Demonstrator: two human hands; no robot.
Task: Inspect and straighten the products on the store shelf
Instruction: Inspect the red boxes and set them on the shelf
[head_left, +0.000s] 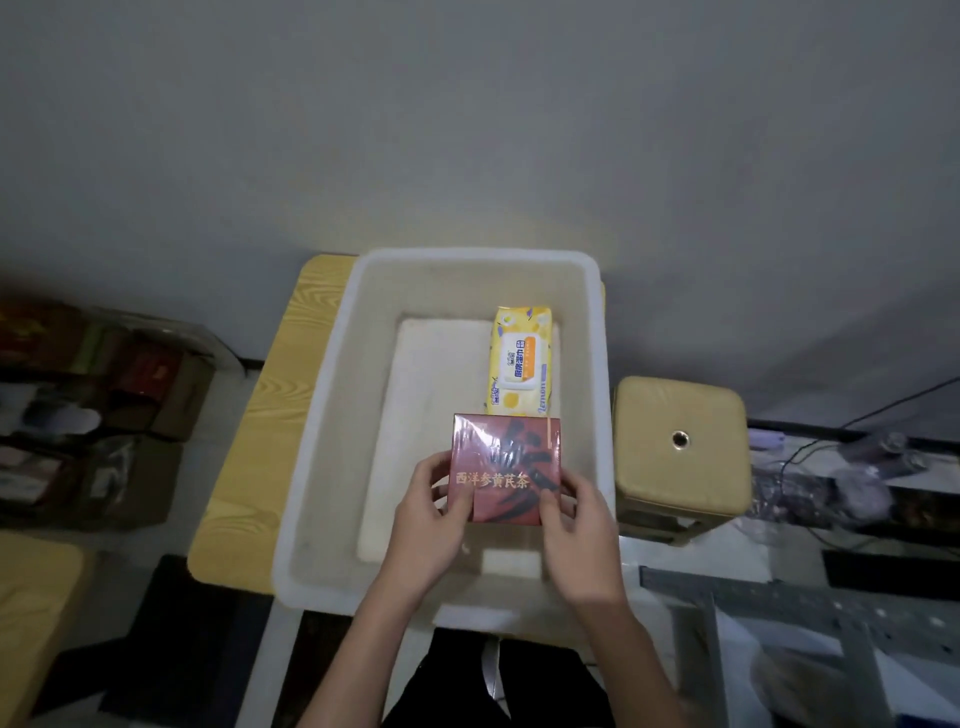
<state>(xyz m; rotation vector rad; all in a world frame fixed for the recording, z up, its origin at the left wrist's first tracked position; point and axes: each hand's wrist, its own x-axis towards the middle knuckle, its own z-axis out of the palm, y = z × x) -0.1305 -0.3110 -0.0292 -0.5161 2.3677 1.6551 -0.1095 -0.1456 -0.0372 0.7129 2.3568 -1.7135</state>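
Note:
A dark red tea box (506, 457) wrapped in clear film, with gold characters on its face, is held above the white plastic bin (332, 415). My left hand (431, 514) grips its lower left corner and my right hand (571, 525) grips its lower right edge. Behind the box, a yellow pack of wet wipes (519, 358) lies lengthwise on the bin's floor, toward the right side. The box's near edge hides part of the pack's front end.
The bin sits on a yellow wood-grain table (249, 457) against a grey wall. A tan stool (680, 447) stands to the right. Cardboard boxes with goods (104, 410) fill the left. Metal shelf parts (779, 623) and cables lie at the lower right.

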